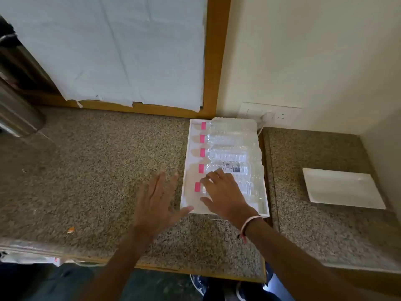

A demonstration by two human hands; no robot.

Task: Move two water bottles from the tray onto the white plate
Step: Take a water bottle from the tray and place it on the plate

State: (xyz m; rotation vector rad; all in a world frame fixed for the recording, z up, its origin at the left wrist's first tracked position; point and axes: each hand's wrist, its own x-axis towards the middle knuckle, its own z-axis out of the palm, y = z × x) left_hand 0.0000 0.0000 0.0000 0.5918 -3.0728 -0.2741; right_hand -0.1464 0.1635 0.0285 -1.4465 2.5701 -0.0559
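Note:
A white tray [187, 161] sits on the granite counter and holds several clear water bottles with pink caps, lying side by side with caps to the left. My right hand [223, 194] lies over the nearest bottle [249, 189], fingers spread across its body; whether it grips the bottle is hidden. My left hand [157, 198] hovers open just left of the tray, thumb near the tray's front left corner. The white plate [342, 187], rectangular and bare, rests on the lower counter section to the right.
A steel container [15, 109] stands at the far left. A wall socket with a white plug [269, 116] is behind the tray. A small orange scrap [70, 230] lies near the counter's front edge. A seam separates the two counter sections.

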